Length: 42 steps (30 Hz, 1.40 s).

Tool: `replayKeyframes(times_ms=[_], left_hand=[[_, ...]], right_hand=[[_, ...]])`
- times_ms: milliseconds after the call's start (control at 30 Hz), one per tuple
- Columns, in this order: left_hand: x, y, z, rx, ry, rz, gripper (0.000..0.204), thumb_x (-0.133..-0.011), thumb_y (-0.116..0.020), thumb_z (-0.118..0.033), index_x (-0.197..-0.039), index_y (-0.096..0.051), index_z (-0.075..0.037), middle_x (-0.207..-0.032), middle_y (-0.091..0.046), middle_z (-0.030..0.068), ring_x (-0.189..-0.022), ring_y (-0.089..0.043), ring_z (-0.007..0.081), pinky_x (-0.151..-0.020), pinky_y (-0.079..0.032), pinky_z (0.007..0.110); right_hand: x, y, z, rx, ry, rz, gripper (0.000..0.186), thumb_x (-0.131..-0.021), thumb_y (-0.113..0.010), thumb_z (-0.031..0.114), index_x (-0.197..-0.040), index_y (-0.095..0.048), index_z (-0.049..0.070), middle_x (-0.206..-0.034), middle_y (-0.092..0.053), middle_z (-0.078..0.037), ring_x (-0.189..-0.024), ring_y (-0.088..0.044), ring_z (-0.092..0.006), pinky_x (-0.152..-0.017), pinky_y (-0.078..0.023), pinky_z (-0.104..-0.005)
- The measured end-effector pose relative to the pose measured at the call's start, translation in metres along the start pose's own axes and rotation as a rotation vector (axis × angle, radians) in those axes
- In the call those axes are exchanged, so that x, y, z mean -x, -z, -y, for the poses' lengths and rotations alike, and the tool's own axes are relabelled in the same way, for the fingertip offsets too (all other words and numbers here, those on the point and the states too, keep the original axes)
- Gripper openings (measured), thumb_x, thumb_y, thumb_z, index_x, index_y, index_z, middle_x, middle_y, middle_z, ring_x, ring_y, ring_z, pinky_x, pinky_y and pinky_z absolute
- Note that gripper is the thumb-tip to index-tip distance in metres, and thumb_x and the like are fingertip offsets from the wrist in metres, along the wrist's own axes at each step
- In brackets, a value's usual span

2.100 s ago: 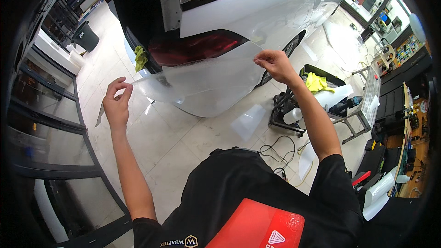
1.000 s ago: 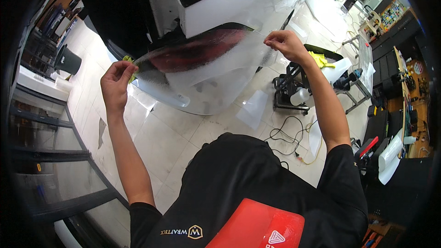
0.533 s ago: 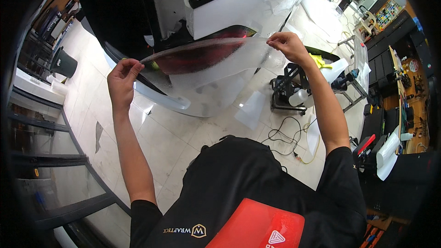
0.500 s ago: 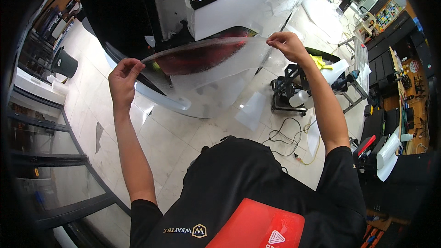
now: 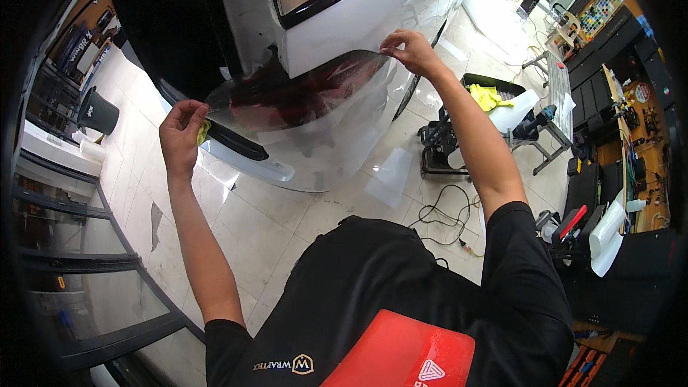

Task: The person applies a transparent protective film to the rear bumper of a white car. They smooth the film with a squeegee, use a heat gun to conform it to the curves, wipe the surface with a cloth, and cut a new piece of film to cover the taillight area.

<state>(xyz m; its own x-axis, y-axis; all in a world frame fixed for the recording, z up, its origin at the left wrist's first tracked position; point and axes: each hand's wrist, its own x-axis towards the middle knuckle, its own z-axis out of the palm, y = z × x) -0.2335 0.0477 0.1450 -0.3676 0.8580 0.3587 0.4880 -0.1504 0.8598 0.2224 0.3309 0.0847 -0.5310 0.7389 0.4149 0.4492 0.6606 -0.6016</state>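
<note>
A clear, slightly smoky sheet of film (image 5: pixel 226 100) is stretched between my two hands in front of the white car's (image 5: pixel 337 25) rear corner. Through it shows the dark red tail light (image 5: pixel 287 104). My left hand (image 5: pixel 180 132) pinches the film's left end between thumb and fingers. At the upper right end, my right hand (image 5: pixel 410 51) pinches the other edge. The film lies over or very close to the light; whether it touches all along cannot be seen. Below is the car's bumper (image 5: pixel 265 170), its lower edge curving toward the floor.
To the right stands a black wheeled cart (image 5: pixel 444 147) with a yellow cloth (image 5: pixel 489 97) on top, beside a metal work platform (image 5: pixel 557 93). A cable (image 5: pixel 448 215) coils on the tiled floor. A dark bucket (image 5: pixel 99 111) stands left. The car's rear opening (image 5: pixel 161 36) gapes at upper left.
Both hands have shifted, the right one up and leftward, the left one slightly left. The film has come closer to the tail light, which now shows more clearly through it.
</note>
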Motion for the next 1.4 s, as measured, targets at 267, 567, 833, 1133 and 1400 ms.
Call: replayKeyframes(times_ms=[267, 567, 833, 1133, 1400], left_hand=[[-0.002, -0.010, -0.002, 0.025, -0.001, 0.020, 0.018, -0.101, -0.078, -0.019, -0.111, -0.073, -0.005, -0.101, -0.076, 0.0052, -0.099, -0.070, 0.0154, -0.092, -0.057, 0.029], [-0.003, -0.013, 0.007, 0.000, -0.024, -0.010, 0.018, -0.103, -0.076, -0.019, -0.113, -0.071, -0.004, -0.106, -0.076, 0.0077, -0.105, -0.070, 0.0177, -0.097, -0.056, 0.030], [-0.012, -0.009, 0.013, 0.059, -0.058, 0.006, 0.015, -0.104, -0.074, -0.013, -0.113, -0.070, -0.002, -0.106, -0.075, 0.0065, -0.102, -0.070, 0.0160, -0.097, -0.055, 0.030], [-0.015, -0.027, 0.010, 0.127, -0.076, 0.009, 0.017, -0.104, -0.074, -0.016, -0.114, -0.071, -0.002, -0.103, -0.073, 0.0055, -0.101, -0.071, 0.0156, -0.094, -0.055, 0.029], [0.003, -0.036, 0.023, 0.292, -0.083, -0.054, 0.046, -0.107, -0.069, -0.029, -0.145, -0.055, -0.007, -0.121, -0.072, 0.0112, -0.112, -0.071, 0.0194, -0.098, -0.056, 0.031]], right_hand=[[0.011, -0.014, 0.010, 0.362, -0.048, -0.367, 0.036, -0.091, -0.085, 0.037, -0.090, -0.076, 0.003, -0.089, -0.075, -0.012, -0.078, -0.072, -0.0269, -0.071, -0.056, -0.0398], [0.048, -0.093, 0.000, -0.123, -0.271, -0.696, 0.017, -0.097, -0.070, 0.014, -0.104, -0.075, -0.001, -0.091, -0.076, -0.019, -0.084, -0.075, -0.0323, -0.081, -0.058, -0.0419], [0.041, -0.131, 0.002, -0.314, -0.355, -0.778, 0.040, -0.088, -0.068, 0.000, -0.128, -0.064, 0.000, -0.121, -0.065, -0.019, -0.105, -0.067, -0.0324, -0.094, -0.055, -0.0414], [0.043, -0.121, -0.026, -0.216, -0.311, -0.717, 0.052, -0.088, -0.071, 0.006, -0.138, -0.060, 0.002, -0.133, -0.062, -0.019, -0.114, -0.066, -0.0333, -0.101, -0.054, -0.0422], [0.057, -0.133, -0.020, -0.256, -0.359, -0.685, 0.049, -0.097, -0.071, 0.017, -0.141, -0.060, -0.001, -0.137, -0.062, -0.023, -0.123, -0.065, -0.0360, -0.105, -0.052, -0.0445]])
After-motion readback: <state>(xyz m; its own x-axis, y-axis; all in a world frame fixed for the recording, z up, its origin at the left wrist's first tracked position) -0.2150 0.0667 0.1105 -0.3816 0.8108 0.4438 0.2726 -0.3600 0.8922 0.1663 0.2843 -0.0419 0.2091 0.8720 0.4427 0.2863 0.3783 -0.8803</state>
